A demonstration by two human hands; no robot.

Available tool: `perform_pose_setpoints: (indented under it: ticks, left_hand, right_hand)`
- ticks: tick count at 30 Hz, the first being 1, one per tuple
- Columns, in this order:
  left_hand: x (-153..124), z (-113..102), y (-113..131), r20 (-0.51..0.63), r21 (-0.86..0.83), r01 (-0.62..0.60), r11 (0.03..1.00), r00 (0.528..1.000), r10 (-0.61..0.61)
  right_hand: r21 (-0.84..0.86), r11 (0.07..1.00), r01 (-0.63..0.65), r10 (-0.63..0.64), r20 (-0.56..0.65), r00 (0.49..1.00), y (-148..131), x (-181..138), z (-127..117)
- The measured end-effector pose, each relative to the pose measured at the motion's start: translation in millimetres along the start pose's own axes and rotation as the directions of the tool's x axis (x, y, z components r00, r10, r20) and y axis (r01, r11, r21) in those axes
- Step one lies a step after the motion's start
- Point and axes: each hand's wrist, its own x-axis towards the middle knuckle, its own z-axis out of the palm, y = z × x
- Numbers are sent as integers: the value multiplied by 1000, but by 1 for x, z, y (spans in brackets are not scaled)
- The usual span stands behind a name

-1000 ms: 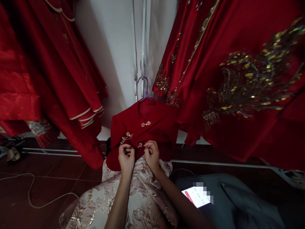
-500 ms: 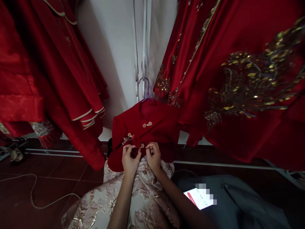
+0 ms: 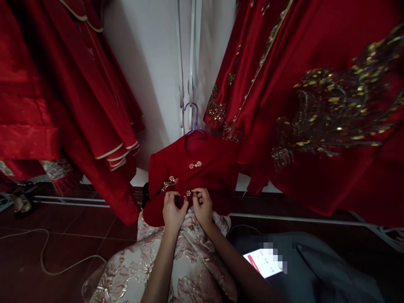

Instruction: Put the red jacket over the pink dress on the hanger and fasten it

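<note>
A red jacket (image 3: 214, 164) hangs on a purple hanger (image 3: 196, 120). Flower-shaped beaded fastenings (image 3: 195, 165) decorate its front, and a beaded ornament (image 3: 169, 183) sits on the left side. My left hand (image 3: 173, 212) and my right hand (image 3: 202, 207) are at the jacket's lower front, fingers pinched on either side of a small flower button (image 3: 188, 193). The cloth at the fingertips is partly hidden by the fingers. Below my hands spreads a pale floral brocade cloth (image 3: 126, 261) with shiny trim.
Red garments (image 3: 94, 84) hang at the left, and sequined red garments (image 3: 331, 113) at the right. A metal rack rail (image 3: 293, 218) runs low behind. A lit phone (image 3: 263, 263) lies on dark fabric at the right. A pale cable (image 3: 63, 271) curls over the tiled floor.
My fingers shift very slightly around the flower button, which tilts a little. The jacket and everything else stay in place.
</note>
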Motion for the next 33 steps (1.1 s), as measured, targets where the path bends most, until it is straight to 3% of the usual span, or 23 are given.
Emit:
perform_pose_setpoints:
  ticks: [9,26,33]
  left_hand:
    - [-1,0,0,-14,43,14,999,1000,-13]
    - [-2,-2,-1,25,10,17,1000,1000,-17]
    - [-2,-3,-5,36,1,-52,999,998,52]
  right_hand:
    - [-61,998,-22,27,82,996,-4,4,1]
    - [-34,999,-37,40,73,997,-1,0,-1]
    - [-13,999,-52,52,66,996,0,-1,-1]
